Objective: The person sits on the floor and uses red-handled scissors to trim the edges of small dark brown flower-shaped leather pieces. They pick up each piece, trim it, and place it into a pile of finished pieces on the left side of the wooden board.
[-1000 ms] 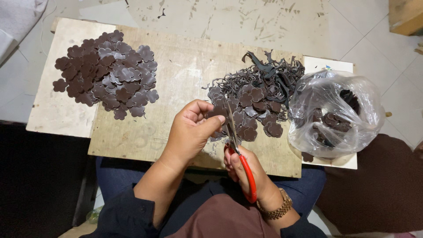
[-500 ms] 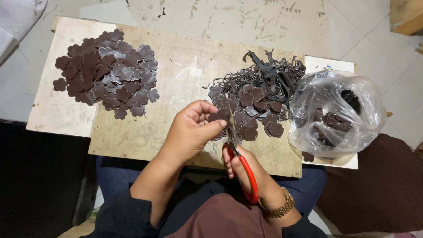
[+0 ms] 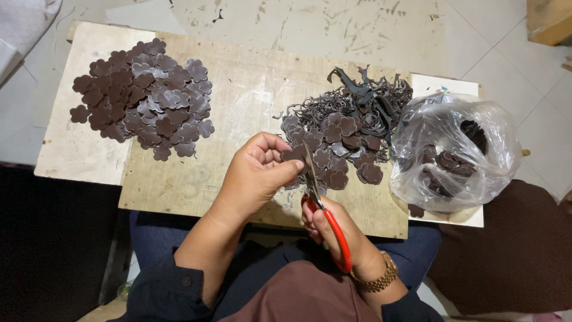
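At upper left, a heap of dark brown flower-shaped cutouts [image 3: 143, 95] lies on the wooden board [image 3: 238, 119]. At centre, the left hand [image 3: 256, 176] pinches one brown piece [image 3: 296, 154] between thumb and fingertips. The right hand [image 3: 333, 232] is curled around red-handled scissors [image 3: 325, 209], whose blades partly hide the piece. At right, a clear crumpled plastic bag [image 3: 456, 152] blurs its brown contents. Both hands sit as before.
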